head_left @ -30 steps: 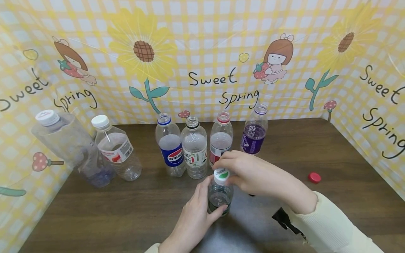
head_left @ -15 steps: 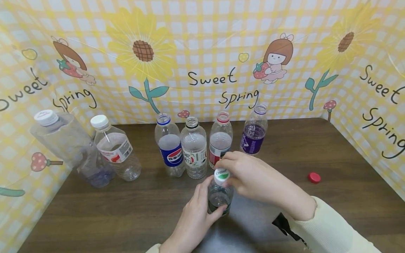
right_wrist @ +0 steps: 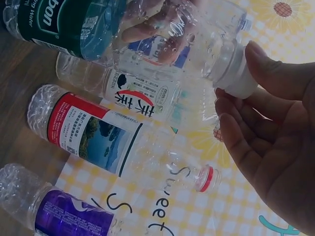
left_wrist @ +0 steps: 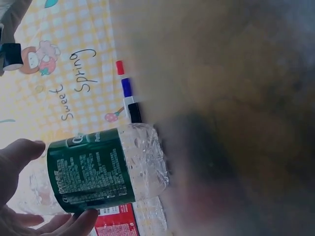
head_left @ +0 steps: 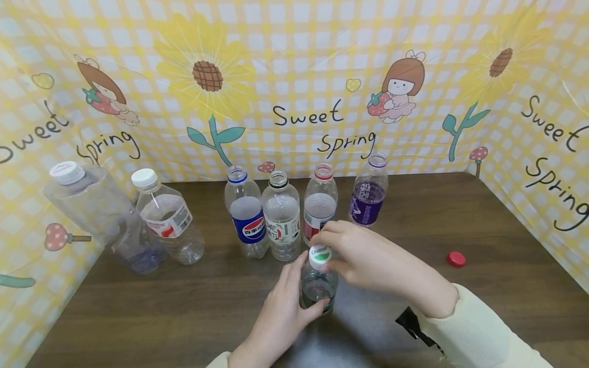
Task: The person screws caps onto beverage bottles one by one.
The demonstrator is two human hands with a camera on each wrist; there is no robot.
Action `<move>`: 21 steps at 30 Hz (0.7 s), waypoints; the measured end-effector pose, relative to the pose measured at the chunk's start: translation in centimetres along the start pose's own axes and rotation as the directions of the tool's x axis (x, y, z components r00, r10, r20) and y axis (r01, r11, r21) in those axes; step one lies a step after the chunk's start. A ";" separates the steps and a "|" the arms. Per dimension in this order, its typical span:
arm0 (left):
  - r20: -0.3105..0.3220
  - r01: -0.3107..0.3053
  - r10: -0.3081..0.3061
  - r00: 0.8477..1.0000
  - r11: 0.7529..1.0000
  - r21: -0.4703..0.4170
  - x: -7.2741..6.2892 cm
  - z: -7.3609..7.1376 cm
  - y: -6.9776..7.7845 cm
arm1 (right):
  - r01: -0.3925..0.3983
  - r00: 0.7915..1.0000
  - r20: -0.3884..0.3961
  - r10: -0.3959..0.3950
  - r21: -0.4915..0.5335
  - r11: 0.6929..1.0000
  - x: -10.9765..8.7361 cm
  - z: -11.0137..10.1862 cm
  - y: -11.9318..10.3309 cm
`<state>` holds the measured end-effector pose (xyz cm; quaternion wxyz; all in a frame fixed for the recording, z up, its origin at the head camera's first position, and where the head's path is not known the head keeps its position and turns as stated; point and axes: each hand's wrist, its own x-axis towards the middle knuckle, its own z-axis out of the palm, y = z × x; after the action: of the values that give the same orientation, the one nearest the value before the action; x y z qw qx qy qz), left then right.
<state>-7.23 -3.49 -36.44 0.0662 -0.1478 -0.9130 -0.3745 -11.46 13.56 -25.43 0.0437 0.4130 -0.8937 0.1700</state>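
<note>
A clear plastic bottle with a dark green label stands upright on the table in front of me. My left hand wraps its body, thumb on the near side. Around its white screw cap, printed with a green leaf shape, the thumb and fingers of my right hand pinch. The right wrist view shows the cap on the bottle's neck between thumb and fingers.
Behind stand uncapped bottles with blue, white, red and purple labels. Two white-capped bottles, one large and one smaller, stand left. A red cap lies right. A checked cloth encloses the table.
My right hand has turned slightly on the cap, its wrist a little lower than one second ago. The left hand keeps its grip, and the other bottles stay put.
</note>
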 end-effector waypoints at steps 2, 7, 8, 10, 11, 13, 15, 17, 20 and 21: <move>0.008 0.001 -0.001 1.000 1.000 -0.021 0.1 0.0 -0.1 | -0.001 1.000 0.006 0.001 0.006 1.000 0.0 0.0 0.1; 0.058 0.054 -0.049 0.997 0.996 -0.078 0.4 -0.1 -0.2 | -0.008 1.000 0.018 0.007 0.020 1.000 0.0 0.0 0.2; 0.065 0.057 -0.052 0.997 0.995 -0.082 0.5 -0.1 -0.2 | -0.007 1.000 0.019 0.007 0.023 1.000 0.0 0.0 0.3; 0.078 0.059 -0.052 0.996 0.994 -0.089 0.6 -0.1 -0.2 | -0.006 1.000 0.017 0.005 0.027 1.000 0.0 0.0 0.3; 0.083 0.059 -0.052 0.995 0.994 -0.092 0.6 -0.1 -0.2 | -0.006 1.000 0.016 0.006 0.029 1.000 -0.1 0.0 0.4; 0.087 0.056 -0.048 0.995 0.994 -0.096 0.6 -0.2 -0.2 | -0.008 1.000 0.016 0.008 0.032 0.999 -0.1 0.0 0.3; 0.080 0.051 -0.043 0.996 0.994 -0.097 0.5 -0.1 -0.2 | -0.013 1.000 0.019 0.013 0.039 0.999 -0.2 -0.1 0.2; 0.065 0.047 -0.041 0.997 0.995 -0.091 0.5 -0.1 -0.1 | -0.022 0.999 0.024 0.021 0.045 0.999 -0.2 -0.2 0.1; 0.045 0.045 -0.042 0.998 0.996 -0.079 0.4 0.0 0.0 | -0.035 0.999 0.027 0.034 0.052 0.998 -0.4 -0.3 -0.2; 0.044 0.046 -0.043 0.998 0.996 -0.076 0.4 0.0 0.0 | -0.041 0.999 0.026 0.040 0.051 0.998 -0.4 -0.3 -0.2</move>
<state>-7.60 -3.42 -36.35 0.0326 -0.1376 -0.9022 -0.4074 -11.05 13.84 -25.19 0.0184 0.3978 -0.8977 0.1885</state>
